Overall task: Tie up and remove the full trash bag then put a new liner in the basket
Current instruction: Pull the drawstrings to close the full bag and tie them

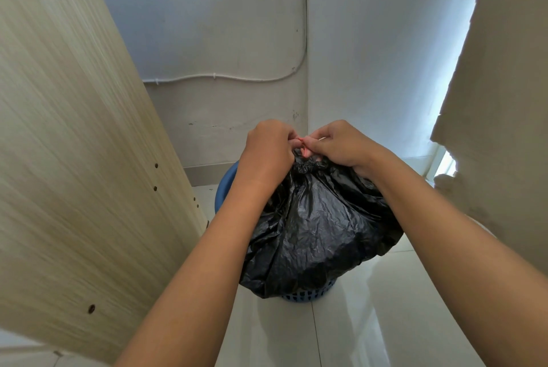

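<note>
Both hands are up at the gathered neck of the black trash bag [320, 230], left hand [268, 150] and right hand [341, 144] each pinching tight on a thin red drawstring [302, 141] between them, knuckles almost touching. The bag's still sitting in the blue basket [225, 185] on the pale tiled floor [355, 322], bulging over the rim. Wooden panel [74, 129] on the left, white wall [222, 40] at the far side.

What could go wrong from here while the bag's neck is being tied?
1. Both hands, left and right, pinch a thin red tie at the gathered neck; it could slip and the black bag reopen.
2. The bag drapes over the blue basket; lifting may drag the basket along.
3. The wooden panel stands close; the bag might snag.
</note>
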The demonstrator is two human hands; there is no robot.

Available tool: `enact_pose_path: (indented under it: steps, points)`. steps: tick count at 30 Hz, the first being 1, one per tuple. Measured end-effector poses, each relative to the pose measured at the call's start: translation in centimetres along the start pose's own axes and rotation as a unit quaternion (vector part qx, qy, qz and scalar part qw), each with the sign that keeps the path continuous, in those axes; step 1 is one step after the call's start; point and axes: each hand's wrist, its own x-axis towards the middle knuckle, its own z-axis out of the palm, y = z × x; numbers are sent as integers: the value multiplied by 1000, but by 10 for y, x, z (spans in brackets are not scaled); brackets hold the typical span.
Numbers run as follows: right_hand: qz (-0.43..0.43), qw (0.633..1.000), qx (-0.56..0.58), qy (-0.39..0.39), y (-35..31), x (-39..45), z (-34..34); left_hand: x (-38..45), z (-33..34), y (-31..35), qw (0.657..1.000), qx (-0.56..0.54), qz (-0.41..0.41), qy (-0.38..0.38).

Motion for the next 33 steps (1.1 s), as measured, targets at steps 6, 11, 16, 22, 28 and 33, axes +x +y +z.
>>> enact_pose_path:
  steps: [6,11,16,22,28,33]
  points:
    - [85,984,152,-40,-9,-2,-3,0,1,-4,1000,-14,-11,17]
    - [58,975,190,-99,-10,-6,-4,0,1,-9,998,-50,-32,3]
    - [54,977,183,-97,-11,-3,-1,2,3,-14,996,-77,-43,-30]
    - [39,973,198,-112,-12,-4,-5,3,9,-18,964,-239,-104,-47]
    - [9,981,173,-88,-9,-4,-2,7,15,-20,957,-266,-116,-22]
    - [-8,986,161,-47,-9,-4,0,8,15,-21,936,-324,-134,-31]
